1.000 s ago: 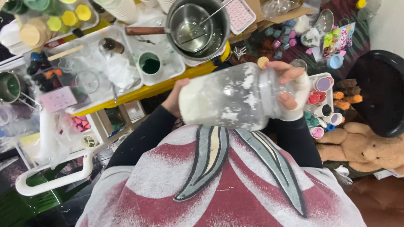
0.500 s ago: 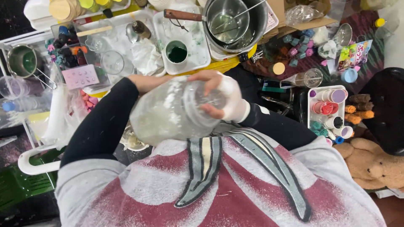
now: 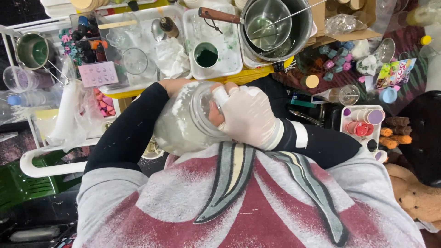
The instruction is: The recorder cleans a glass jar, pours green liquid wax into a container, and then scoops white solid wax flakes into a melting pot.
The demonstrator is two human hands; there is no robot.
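head cam — looks straight down | close over chest, cluttered worktable point(image 3: 257, 76)

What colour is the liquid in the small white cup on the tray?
Dark green, in the white cup; the head view shows it.

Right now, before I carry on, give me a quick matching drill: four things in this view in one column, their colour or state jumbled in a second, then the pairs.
Things:
1. glass jar
2. right hand
3. white cup
4. steel pot

States:
A. holds dark green liquid
B. wears a pale glove, at the jar's mouth
C. shiny metal, with a smaller pan inside
D. tilted on its side, dusted white inside

Pairs: 1-D, 2-B, 3-A, 4-C
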